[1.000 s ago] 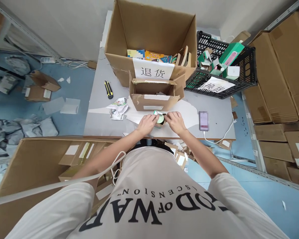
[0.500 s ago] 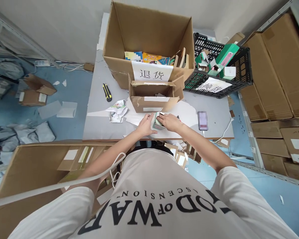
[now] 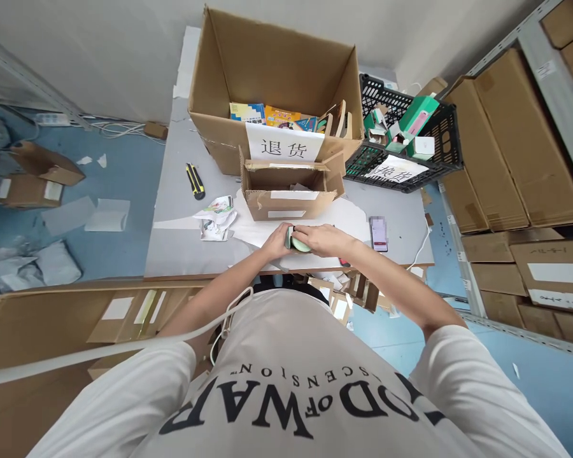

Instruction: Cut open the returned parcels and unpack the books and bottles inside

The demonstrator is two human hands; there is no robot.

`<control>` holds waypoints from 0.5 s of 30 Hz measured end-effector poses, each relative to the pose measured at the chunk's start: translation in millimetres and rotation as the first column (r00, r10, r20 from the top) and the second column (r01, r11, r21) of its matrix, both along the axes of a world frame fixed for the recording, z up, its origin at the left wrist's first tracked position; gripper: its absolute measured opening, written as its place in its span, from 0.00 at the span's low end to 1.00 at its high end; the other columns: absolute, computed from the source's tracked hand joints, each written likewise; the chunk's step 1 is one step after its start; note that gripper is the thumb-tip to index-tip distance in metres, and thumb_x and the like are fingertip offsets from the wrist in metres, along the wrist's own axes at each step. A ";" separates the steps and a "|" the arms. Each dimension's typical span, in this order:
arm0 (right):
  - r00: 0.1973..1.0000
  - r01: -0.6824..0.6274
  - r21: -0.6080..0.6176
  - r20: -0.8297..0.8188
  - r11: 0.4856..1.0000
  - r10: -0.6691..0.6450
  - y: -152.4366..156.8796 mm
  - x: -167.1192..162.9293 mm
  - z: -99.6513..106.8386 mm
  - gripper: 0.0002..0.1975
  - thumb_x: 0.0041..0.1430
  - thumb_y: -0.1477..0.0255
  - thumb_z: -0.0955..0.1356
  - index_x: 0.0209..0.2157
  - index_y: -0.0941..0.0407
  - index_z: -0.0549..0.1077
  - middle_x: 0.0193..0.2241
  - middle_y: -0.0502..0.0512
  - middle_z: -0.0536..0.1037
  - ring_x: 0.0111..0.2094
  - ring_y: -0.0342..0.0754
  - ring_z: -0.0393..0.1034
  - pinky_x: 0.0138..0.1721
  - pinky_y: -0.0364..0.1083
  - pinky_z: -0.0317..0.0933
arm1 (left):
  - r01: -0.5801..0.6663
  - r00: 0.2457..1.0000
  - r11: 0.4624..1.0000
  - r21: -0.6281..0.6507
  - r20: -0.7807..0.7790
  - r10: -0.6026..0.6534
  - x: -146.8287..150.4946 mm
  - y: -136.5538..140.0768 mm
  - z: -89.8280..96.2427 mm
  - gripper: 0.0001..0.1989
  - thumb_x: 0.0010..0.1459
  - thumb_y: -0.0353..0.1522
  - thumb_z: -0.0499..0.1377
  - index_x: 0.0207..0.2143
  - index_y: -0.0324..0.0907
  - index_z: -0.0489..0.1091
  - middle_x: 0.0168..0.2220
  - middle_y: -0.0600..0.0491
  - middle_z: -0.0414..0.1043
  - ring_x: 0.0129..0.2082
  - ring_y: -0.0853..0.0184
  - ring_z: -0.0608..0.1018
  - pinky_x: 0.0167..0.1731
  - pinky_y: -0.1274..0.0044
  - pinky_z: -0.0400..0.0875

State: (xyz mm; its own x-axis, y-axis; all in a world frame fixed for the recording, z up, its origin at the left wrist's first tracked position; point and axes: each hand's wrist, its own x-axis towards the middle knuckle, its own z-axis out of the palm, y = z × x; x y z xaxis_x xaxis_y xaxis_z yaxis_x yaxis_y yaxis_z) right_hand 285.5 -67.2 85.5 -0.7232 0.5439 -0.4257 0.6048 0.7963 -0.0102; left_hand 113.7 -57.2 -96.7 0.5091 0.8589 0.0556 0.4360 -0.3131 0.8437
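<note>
Close to the table's front edge, my left hand (image 3: 277, 242) is closed around a small box (image 3: 289, 237), mostly covered by the fingers. My right hand (image 3: 327, 240) curls over a pale green, rounded object (image 3: 300, 245) right beside that box. Its kind is not clear, and whether it is partly inside the box is hidden. Just beyond the hands stands an opened small cardboard carton (image 3: 279, 207) with something grey inside. Crumpled white packaging (image 3: 217, 219) lies to the left of my hands.
A yellow-and-black box cutter (image 3: 195, 181) lies at the left and a phone (image 3: 378, 233) with a cable at the right. Behind stand a large carton of books (image 3: 214, 130) and a black crate (image 3: 451, 149) with green boxes. Stacked cartons (image 3: 530, 146) fill the right-hand shelf.
The right fingers were at the box's open top; now a pale green rounded object shows under them. The box has turned in my left hand. The whole view has shifted slightly.
</note>
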 end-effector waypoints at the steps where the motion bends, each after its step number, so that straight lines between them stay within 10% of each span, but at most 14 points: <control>1: 1.000 -0.003 0.010 -0.021 1.000 0.003 -0.5 3.2 11.7 0.24 0.59 0.76 0.64 0.58 0.58 0.59 0.56 0.66 0.66 0.40 0.50 0.71 0.27 0.43 0.54 | -0.013 1.000 1.000 0.001 0.001 0.013 1.3 0.4 -0.1 0.33 0.39 0.30 0.67 0.50 0.39 0.61 0.48 0.44 0.67 0.50 0.53 0.72 0.49 0.63 0.69; 9: 0.962 0.156 0.144 -0.249 0.977 -0.117 -8.2 49.0 110.9 0.31 0.54 0.70 0.67 0.60 0.47 0.61 0.53 0.59 0.67 0.35 0.47 0.67 0.28 0.43 0.54 | -0.115 0.993 0.993 -0.015 0.016 0.115 9.7 1.8 5.1 0.38 0.40 0.34 0.69 0.53 0.39 0.59 0.50 0.42 0.66 0.52 0.50 0.71 0.50 0.61 0.68; 15: 0.822 0.262 0.166 -0.555 0.951 -0.130 -16.7 89.2 129.1 0.32 0.50 0.69 0.69 0.58 0.48 0.64 0.50 0.59 0.67 0.42 0.52 0.67 0.34 0.48 0.65 | -0.108 0.994 0.993 -0.041 -0.011 0.108 9.7 -7.4 12.7 0.50 0.36 0.34 0.71 0.60 0.38 0.52 0.56 0.39 0.61 0.58 0.48 0.66 0.57 0.58 0.62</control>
State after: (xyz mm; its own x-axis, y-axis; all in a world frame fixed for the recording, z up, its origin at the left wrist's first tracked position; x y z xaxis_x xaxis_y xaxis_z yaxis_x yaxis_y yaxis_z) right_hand 374.7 -84.0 214.7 -0.6670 0.7308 0.1449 0.7005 0.6814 -0.2120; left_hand 123.5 -64.6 -84.0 0.4133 0.9105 0.0150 0.4725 -0.2285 0.8512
